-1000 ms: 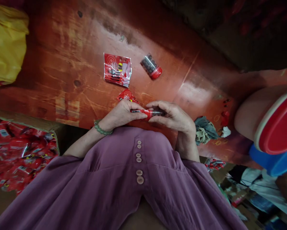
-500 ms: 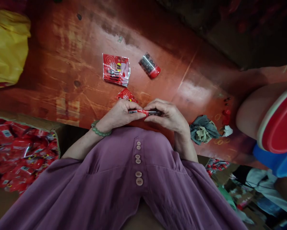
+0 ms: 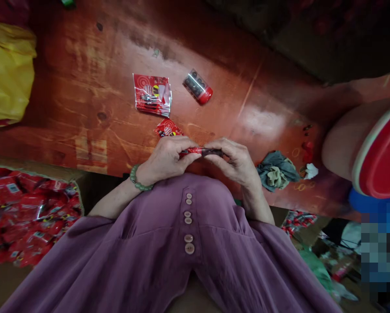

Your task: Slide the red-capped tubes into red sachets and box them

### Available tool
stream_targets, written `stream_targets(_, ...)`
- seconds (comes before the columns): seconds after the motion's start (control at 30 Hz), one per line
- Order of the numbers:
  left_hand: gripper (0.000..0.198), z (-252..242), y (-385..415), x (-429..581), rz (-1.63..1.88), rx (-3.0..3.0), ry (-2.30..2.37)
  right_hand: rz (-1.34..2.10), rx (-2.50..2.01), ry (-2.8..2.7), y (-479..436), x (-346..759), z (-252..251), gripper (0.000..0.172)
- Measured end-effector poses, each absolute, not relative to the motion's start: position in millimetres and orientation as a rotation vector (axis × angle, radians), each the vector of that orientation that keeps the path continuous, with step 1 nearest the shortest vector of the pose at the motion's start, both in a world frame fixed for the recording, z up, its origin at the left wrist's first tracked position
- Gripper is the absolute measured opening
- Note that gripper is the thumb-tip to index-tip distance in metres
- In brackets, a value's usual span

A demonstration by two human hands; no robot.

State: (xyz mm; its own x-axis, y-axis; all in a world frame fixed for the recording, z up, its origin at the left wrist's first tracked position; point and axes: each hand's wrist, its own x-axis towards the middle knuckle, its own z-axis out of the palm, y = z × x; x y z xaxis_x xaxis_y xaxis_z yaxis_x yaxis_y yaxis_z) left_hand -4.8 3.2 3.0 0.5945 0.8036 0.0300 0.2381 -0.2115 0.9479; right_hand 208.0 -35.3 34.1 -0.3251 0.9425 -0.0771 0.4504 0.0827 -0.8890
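Note:
In front of my lap, both hands meet over the table's near edge. My left hand [image 3: 175,156] pinches a shiny red printed wrapper [image 3: 194,150] between thumb and fingers. My right hand [image 3: 236,161] grips a dark glossy tube [image 3: 212,151] in line with the wrapper's end. Whether the tube sits inside the wrapper, I cannot tell. Just beyond my left fingers lies a loose red wrapper [image 3: 169,127]. Farther off are a stack of flat red wrappers [image 3: 152,95] and a clear jar [image 3: 196,86] of dark balls with a red cap, on its side.
A crumpled grey-green cloth [image 3: 277,171] lies right of my right hand, near a pale tub [image 3: 336,145] with a red inside. A yellow bag [image 3: 9,74] stands at the far left. Below the table's left edge, a carton [image 3: 79,184] holds many red packets [image 3: 28,208].
Both hands remain on the wrapper and tube, with my left fingers now covering more of the wrapper. The view has shifted slightly, moving the table items a little left.

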Motion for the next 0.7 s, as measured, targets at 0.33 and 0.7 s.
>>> stream_targets(0.33, 0.053, 4.4, 7.8, -13.9, 0.788, 0.810, 0.985, 1.509, -1.461, -0.896, -40.0, 181.5, 12.1, 0.035)
stream_targets(0.7, 0.030, 1.1, 5.7, 11.8, 0.996, 0.502, 1.073, 1.323, -1.477, -1.212, -26.8, 149.7, 5.3, 0.026)
